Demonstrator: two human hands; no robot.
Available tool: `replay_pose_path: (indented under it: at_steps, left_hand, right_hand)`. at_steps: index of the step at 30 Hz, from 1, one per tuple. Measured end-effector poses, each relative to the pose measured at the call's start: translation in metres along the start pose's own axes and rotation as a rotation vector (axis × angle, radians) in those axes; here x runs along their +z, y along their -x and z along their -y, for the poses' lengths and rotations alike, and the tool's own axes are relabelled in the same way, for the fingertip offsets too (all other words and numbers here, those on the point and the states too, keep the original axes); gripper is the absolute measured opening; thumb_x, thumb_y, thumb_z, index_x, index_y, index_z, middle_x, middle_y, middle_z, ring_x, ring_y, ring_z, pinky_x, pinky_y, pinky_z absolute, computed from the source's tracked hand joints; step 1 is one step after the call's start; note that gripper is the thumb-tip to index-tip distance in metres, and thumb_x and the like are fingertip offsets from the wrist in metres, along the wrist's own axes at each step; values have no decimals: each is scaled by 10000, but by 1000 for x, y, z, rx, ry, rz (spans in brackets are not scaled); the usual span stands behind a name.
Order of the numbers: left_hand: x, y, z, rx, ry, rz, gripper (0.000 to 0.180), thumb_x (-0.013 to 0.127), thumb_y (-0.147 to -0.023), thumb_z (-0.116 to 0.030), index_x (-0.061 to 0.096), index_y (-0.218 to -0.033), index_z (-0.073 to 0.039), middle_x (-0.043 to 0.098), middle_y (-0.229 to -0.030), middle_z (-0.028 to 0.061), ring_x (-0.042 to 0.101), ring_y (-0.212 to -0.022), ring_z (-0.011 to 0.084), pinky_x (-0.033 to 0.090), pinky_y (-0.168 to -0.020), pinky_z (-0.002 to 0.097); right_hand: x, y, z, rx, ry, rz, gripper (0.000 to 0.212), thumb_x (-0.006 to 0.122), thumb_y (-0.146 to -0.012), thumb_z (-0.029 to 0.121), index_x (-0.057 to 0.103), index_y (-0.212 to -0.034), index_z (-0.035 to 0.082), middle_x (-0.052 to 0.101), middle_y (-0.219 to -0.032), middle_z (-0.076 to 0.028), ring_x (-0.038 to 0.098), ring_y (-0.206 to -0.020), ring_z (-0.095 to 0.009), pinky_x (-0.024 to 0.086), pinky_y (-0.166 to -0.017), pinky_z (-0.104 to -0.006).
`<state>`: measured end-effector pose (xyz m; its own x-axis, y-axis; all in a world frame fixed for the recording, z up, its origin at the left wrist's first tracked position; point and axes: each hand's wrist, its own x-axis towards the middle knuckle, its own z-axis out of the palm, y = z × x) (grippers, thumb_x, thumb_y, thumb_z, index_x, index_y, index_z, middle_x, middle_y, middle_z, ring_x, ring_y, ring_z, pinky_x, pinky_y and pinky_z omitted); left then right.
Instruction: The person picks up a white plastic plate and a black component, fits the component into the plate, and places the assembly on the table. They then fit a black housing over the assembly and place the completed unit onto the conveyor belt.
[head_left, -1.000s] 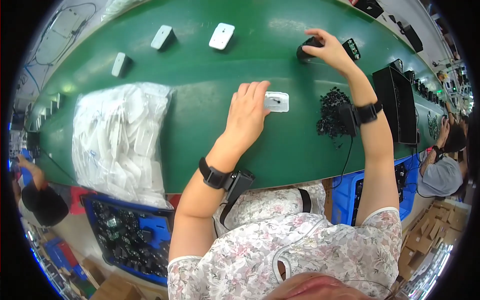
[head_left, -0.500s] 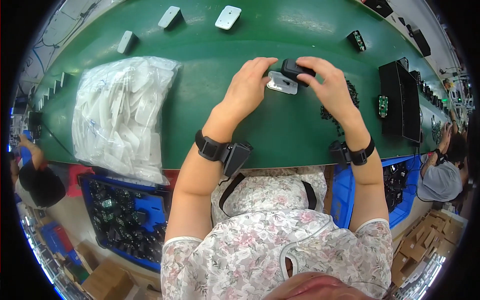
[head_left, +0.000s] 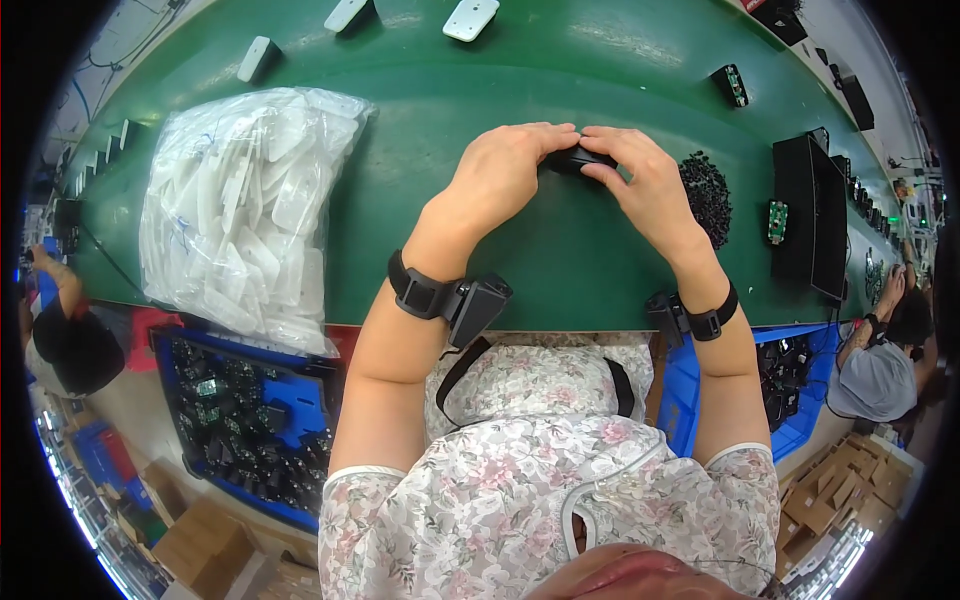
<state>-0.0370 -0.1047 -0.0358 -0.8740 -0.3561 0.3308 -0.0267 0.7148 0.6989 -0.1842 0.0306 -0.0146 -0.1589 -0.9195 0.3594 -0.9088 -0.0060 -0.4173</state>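
Between my hands, over the green table, is a black plastic housing, mostly covered by my fingers. My left hand closes on its left end, fingers pressed along the far side. From the right, my right hand pinches the housing between thumb and fingers. The white plate seen earlier is hidden now; I cannot tell whether it sits under the housing. To the right of my right hand lies a pile of small black parts.
A clear bag of white plates fills the table's left. White-topped black housings stand along the far side. At right are an open black box and a green circuit board. Blue crates sit below the near edge.
My left hand has come right onto the black housing, which now lies level over where the white plate was. The plate is out of sight. The whole view has shifted slightly.
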Motion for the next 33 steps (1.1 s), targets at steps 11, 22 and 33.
replay_pose_path:
  at_steps: [11, 22, 33]
  left_hand:
    - [5, 5, -10, 58, -224, -19, 392, 602, -751, 6, 603, -1136, -70, 588, -1197, 87, 558, -1101, 261, 477, -887, 352]
    - [31, -49, 18, -208, -13, -188, 297, 606, -853, -202, 611, -1046, 24, 649, -888, 153, 642, -779, 242, 511, -691, 329]
    - [10, -148, 54, -709, 577, 73, 381, 521, -938, -268, 532, -1078, 86, 674, -792, 139, 612, -616, 114, 494, -540, 203]
  right_hand:
    - [1, 0, -9, -29, -28, -59, 250, 663, -774, 88, 649, -1019, 40, 657, -1024, -94, 616, -929, -270, 506, -785, -326]
    - [-30, -20, -52, 247, -340, -187, 262, 636, -851, 179, 637, -1071, 38, 641, -984, -51, 571, -835, -122, 459, -763, -264]
    - [-70, 82, -42, 320, 168, -93, 246, 706, -732, 94, 619, -956, 41, 560, -916, -57, 534, -770, -191, 453, -662, -291]
